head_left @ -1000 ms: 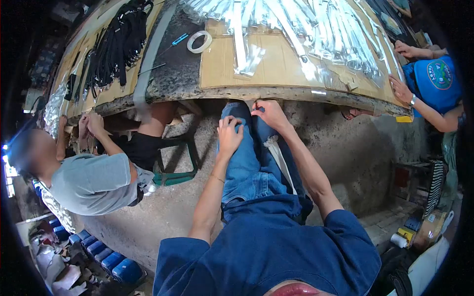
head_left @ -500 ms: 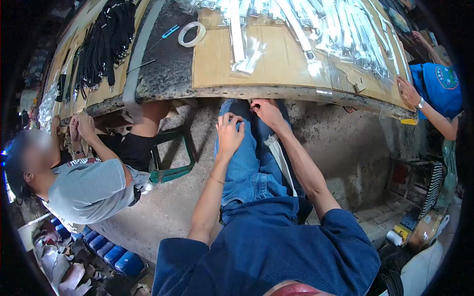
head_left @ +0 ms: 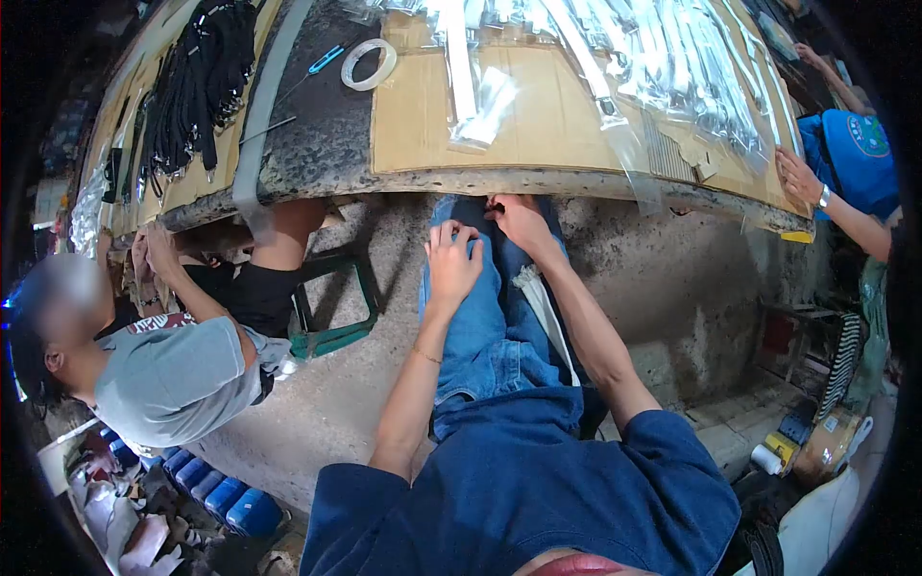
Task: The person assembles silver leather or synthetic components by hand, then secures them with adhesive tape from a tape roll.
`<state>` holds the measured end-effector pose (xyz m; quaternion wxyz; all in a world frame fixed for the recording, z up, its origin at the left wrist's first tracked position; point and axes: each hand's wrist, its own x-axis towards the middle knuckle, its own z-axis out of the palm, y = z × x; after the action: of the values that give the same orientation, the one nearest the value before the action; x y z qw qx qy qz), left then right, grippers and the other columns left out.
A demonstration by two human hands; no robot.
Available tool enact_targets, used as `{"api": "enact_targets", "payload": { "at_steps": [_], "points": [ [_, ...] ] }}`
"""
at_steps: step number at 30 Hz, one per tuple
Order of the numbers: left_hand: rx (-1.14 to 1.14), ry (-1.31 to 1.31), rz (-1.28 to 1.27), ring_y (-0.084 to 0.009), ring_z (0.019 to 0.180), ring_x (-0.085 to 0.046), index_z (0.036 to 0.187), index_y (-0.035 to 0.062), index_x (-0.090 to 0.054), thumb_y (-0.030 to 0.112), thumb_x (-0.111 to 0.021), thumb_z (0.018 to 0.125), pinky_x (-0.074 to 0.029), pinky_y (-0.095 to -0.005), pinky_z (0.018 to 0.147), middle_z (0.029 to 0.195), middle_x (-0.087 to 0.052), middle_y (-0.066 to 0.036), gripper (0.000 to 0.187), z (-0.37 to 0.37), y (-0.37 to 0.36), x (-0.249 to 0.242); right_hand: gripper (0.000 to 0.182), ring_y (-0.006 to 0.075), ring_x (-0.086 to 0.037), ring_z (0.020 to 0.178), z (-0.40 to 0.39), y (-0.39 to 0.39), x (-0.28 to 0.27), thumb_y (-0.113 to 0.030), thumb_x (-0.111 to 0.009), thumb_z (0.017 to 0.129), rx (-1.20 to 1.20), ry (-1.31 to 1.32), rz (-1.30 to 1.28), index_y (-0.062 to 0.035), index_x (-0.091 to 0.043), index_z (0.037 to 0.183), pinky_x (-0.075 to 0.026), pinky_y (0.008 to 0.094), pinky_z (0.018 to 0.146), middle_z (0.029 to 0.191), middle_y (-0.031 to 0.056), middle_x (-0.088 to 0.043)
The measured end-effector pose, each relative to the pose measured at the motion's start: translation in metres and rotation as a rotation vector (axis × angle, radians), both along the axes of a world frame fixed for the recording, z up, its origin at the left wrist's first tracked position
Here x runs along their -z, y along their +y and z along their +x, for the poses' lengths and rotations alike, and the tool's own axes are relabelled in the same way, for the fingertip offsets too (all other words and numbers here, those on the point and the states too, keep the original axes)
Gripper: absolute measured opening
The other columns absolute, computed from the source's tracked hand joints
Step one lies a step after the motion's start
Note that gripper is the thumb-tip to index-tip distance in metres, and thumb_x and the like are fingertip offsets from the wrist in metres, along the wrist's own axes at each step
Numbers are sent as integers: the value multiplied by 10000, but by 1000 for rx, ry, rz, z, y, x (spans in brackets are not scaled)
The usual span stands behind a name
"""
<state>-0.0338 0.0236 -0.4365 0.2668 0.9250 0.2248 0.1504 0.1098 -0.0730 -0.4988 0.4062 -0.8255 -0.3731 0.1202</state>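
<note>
My left hand (head_left: 453,261) lies palm down on one leg of the blue jeans (head_left: 471,331), fingers apart and holding nothing. Near the knee of the other leg, just below the table edge, my right hand (head_left: 521,223) has its fingers curled together; whatever may be between them is too small to make out. A pale strip (head_left: 549,312) with a frayed end lies along the thigh beside my right forearm. Above both hands, clear plastic packets with white straps (head_left: 672,72) lie on cardboard (head_left: 413,120) on the table (head_left: 317,163).
At left sits a person in grey (head_left: 178,370), near black straps (head_left: 197,91). A tape roll (head_left: 369,65) and blue cutter (head_left: 327,60) lie on the table. A co-worker's hand (head_left: 799,179) touches the right edge. A green stool (head_left: 336,338) and blue containers (head_left: 253,512) stand left.
A clear plastic sleeve near the middle of the table now hangs over the front edge. My hands have barely moved.
</note>
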Motion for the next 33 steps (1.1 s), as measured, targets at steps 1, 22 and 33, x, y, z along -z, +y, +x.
{"api": "enact_targets", "payload": {
  "at_steps": [1,22,33],
  "points": [
    [-3,-21,-19,-295,994,-527,883,76,-676,131,-706,783,-424,-412,845,987,-581,-89,118,0,0,0,260,396,-572,993,2,-3,1,-98,-656,780,-27,-9,-20,-62,-620,1035,-461,473,847,994,187,-633],
    [143,-121,196,-373,951,-628,987,53,-688,96,-569,776,-505,-462,835,1002,-657,-203,246,152,252,-93,204,375,-646,856,78,182,-173,-131,-643,792,-117,-350,5,58,-645,868,-525,442,742,855,234,-648],
    [79,-324,547,-262,908,-605,1051,90,-607,151,-577,835,-354,-529,953,899,-638,-81,226,101,211,-162,42,281,-629,759,70,191,-203,-28,-606,821,-111,-410,388,6,-630,821,-500,402,680,819,146,-648]
  ]
}}
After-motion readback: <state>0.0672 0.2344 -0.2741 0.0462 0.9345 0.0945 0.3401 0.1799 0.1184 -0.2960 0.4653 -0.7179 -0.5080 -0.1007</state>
